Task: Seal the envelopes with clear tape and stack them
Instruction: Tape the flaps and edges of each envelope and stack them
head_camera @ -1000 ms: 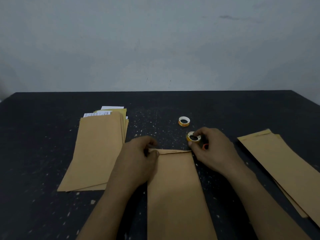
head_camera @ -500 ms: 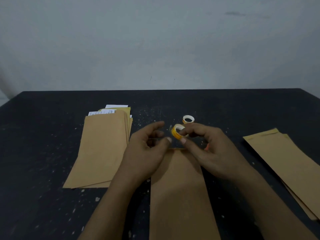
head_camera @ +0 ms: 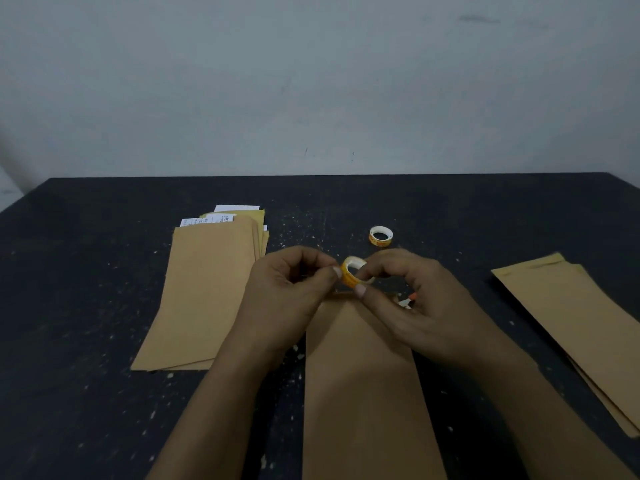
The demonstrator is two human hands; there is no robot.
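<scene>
Tape roll between both hands, envelope beneath
Right hand curls round it; left hand pinches its edge.

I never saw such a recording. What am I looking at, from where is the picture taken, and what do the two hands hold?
No machine here: a person works with two bare hands. The only camera sits on the person's head and looks forward and down, so both arms enter from the bottom edge. The right hand holds a small roll of clear tape with a yellow-orange core, above the top end of a brown envelope that lies in the middle of the dark table. The left hand pinches at the roll's edge, probably the loose tape end; the tape is too clear to see. A second roll lies farther back. A pile of envelopes with white papers sticking out lies on the left, another pile on the right.
</scene>
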